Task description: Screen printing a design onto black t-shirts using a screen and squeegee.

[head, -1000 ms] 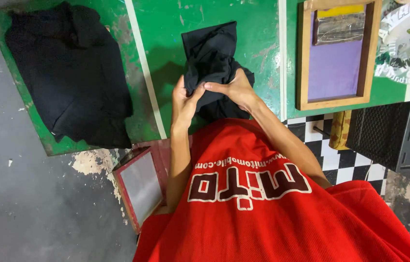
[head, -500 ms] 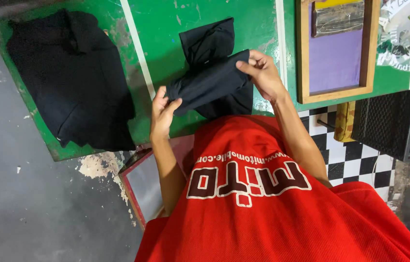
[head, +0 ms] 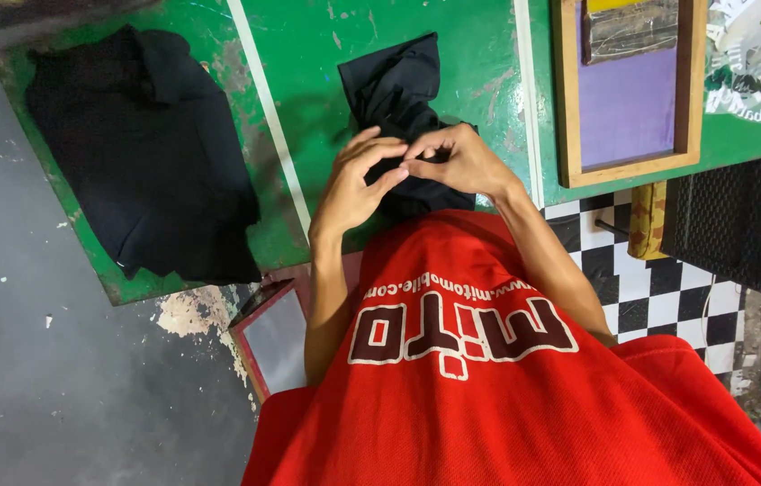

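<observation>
A black garment (head: 396, 83) lies bunched on the green table (head: 308, 108) straight in front of me. My left hand (head: 355, 183) and my right hand (head: 458, 162) meet over its near end, fingertips touching, both pinching the black cloth between them. Much of the near part of the garment is hidden under my hands. My red shirt (head: 488, 378) fills the lower part of the view.
A pile of black garments (head: 142, 153) lies on the table's left end. A wooden printing frame with a purple screen (head: 628, 90) sits to the right, beside a printed white cloth (head: 758, 54). A second frame (head: 272, 337) leans under the table over grey floor.
My hands had stretched the black cloth wide apart half a second ago. They have now come together at the middle, over the garment's near end.
</observation>
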